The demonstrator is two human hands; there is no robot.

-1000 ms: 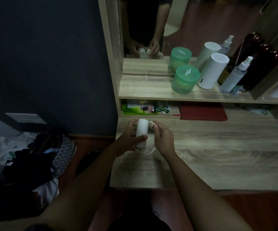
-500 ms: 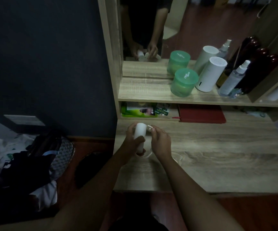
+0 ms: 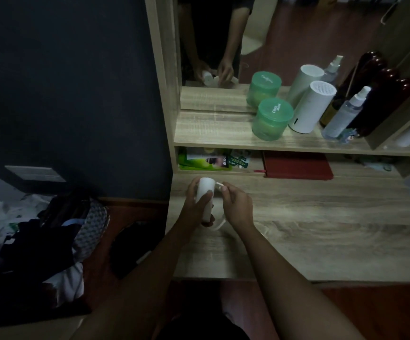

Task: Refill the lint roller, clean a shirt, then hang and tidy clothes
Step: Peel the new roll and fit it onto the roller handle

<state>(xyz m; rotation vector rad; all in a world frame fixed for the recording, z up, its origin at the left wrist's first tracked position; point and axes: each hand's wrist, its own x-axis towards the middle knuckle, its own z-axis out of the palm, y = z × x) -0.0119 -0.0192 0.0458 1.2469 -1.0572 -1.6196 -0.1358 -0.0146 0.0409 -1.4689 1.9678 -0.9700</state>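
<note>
Step, head view: refilling the lint roller, by my reading; cleaning the shirt and hanging clothes are not yet begun.
Left grip (image 3: 194,207): wrapped round the white roll (image 3: 205,192), thumb across its front, holding it slightly tilted just above the left end of the worktop (image 3: 321,229).
Right grip (image 3: 235,204): pinching a small white tab (image 3: 219,185) at the roll's top edge.
White loop (image 3: 219,223): curves out under both hands; probably the roller's frame, but too dim to be sure.
Next move: likely a steady hold on the roll while the tab end is lined up and pressed or pulled true.
Green jar (image 3: 271,119): on the shelf, lid on, translucent; contents unclear.
White cylinder (image 3: 310,106): touching the jar, perforated top, inside hidden.
Spray bottle (image 3: 343,114): clear, capped; fill level cannot be told.
Lower shelf: green packets (image 3: 206,160) and a red notebook (image 3: 297,165).
Floor: clothes heap (image 3: 39,229) left of the worktop.
</note>
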